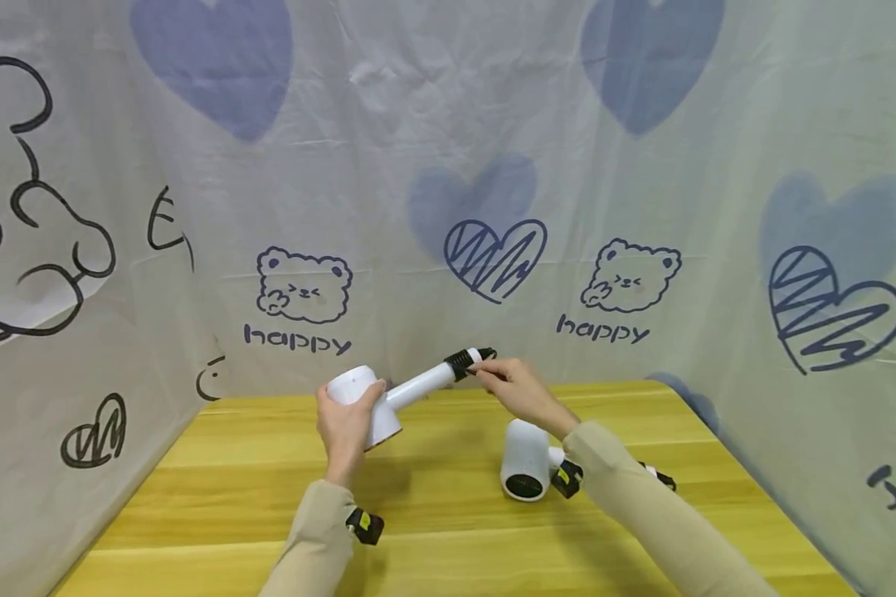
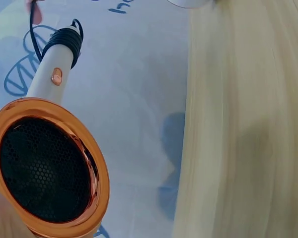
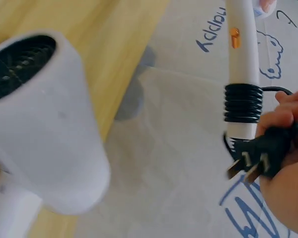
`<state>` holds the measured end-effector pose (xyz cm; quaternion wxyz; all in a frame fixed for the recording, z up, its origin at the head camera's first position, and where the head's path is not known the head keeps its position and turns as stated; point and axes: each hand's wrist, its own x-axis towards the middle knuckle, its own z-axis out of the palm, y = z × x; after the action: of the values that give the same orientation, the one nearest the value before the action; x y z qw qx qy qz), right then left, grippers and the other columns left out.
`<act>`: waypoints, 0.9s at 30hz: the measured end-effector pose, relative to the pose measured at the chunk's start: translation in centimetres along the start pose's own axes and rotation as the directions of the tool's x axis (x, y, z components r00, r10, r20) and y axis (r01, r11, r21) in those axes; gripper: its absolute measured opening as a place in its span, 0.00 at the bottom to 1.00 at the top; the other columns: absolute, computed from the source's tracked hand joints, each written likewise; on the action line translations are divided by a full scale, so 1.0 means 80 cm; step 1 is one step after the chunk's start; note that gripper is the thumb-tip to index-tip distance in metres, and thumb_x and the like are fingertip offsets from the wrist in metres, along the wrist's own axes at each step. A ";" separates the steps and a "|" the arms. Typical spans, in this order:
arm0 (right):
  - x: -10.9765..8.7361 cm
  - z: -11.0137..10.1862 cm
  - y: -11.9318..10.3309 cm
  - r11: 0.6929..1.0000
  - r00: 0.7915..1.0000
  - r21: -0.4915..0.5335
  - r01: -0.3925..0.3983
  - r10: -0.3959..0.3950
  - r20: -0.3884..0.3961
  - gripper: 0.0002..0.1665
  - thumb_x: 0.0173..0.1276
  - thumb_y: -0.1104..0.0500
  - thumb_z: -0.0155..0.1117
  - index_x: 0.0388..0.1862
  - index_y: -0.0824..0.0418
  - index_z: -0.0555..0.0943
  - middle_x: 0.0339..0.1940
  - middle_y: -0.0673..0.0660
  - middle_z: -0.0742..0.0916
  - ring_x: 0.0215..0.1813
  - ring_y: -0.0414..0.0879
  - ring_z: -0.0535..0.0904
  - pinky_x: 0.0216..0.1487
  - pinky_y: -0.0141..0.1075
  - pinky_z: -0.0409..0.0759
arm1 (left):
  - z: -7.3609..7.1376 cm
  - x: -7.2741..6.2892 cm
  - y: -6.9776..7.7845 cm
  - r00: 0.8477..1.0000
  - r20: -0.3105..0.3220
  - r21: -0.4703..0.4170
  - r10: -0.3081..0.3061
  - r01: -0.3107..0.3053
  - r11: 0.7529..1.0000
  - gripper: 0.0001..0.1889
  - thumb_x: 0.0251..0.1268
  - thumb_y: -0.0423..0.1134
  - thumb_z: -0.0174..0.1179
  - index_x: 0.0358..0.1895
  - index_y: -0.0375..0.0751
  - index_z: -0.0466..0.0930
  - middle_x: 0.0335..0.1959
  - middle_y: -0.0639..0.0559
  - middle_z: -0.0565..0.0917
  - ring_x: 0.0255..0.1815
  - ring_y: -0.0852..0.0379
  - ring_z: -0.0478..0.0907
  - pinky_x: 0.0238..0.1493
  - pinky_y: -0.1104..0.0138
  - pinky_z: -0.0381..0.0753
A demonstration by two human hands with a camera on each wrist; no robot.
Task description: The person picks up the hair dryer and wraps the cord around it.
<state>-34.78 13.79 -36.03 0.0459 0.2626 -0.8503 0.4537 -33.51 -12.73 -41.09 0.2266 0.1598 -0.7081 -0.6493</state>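
My left hand (image 1: 343,424) grips a white hair dryer (image 1: 421,387) by its barrel, above the table, with the handle slanting up to the right. In the left wrist view the dryer's copper-coloured rim (image 2: 102,173) surrounds a dark mesh grille, and a small copper switch (image 2: 56,77) sits on the handle. Black power cord (image 1: 460,365) is wound in several turns round the handle's end. Close to that end, my right hand (image 1: 524,391) pinches the cord's loose part. The right wrist view shows a black two-pin plug (image 3: 265,154) held in its fingers.
A second white hair dryer (image 1: 525,452) lies on the wooden table (image 1: 216,489), partly hidden behind the right forearm. A pale curtain (image 1: 388,191) printed with hearts and bears hangs behind the table and along its sides.
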 end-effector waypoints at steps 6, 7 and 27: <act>-0.010 0.008 0.023 0.972 0.985 0.220 -0.079 0.043 0.166 0.20 0.79 0.62 0.47 0.62 0.69 0.76 0.30 0.55 0.81 0.27 0.42 0.73 0.24 0.29 0.71 | -0.006 0.004 -0.004 0.991 0.048 -0.162 -0.129 0.135 0.977 0.48 0.50 0.51 0.73 0.71 0.40 0.55 0.60 0.40 0.71 0.49 0.46 0.77 0.40 0.63 0.83; -0.012 0.008 0.027 0.963 0.979 0.245 -0.112 0.065 0.193 0.19 0.79 0.61 0.48 0.60 0.69 0.77 0.31 0.55 0.82 0.28 0.42 0.74 0.25 0.29 0.72 | -0.007 0.005 -0.005 0.988 0.065 -0.194 -0.139 0.149 0.970 0.47 0.51 0.50 0.73 0.71 0.40 0.55 0.60 0.40 0.70 0.49 0.46 0.77 0.40 0.63 0.83; -0.007 -0.022 0.087 0.976 0.931 0.063 -0.207 0.177 0.318 0.17 0.72 0.58 0.59 0.57 0.62 0.81 0.49 0.57 0.88 0.48 0.47 0.81 0.47 0.39 0.81 | -0.006 -0.001 -0.005 0.879 0.430 -0.147 -0.206 0.294 0.944 0.39 0.54 0.53 0.69 0.64 0.37 0.63 0.46 0.42 0.80 0.35 0.54 0.83 0.37 0.60 0.86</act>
<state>-37.96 18.56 -40.37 -0.1459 0.2482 -0.8458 0.4492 -33.21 -13.09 -41.46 0.0026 0.0863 -0.6411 -0.7626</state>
